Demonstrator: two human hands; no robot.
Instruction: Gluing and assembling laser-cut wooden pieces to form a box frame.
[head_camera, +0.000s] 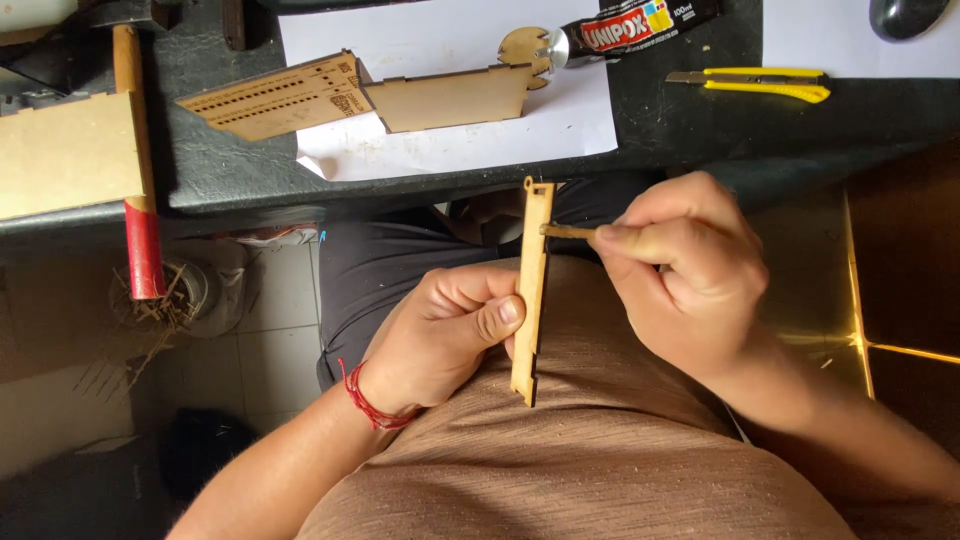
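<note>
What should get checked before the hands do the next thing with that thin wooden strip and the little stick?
1. Left hand holds the wooden strip firmly, thumb pressed on its face: ok.
2. Right hand pinches the small stick: ok.
3. Stick tip meets the strip near its upper end: ok.
4. Strip is upright and not bending: ok.
5. Whether the stick carries glue: cannot tell.
6. Glue tube and yellow utility knife lie on the table, away from the hands: ok.
</note>
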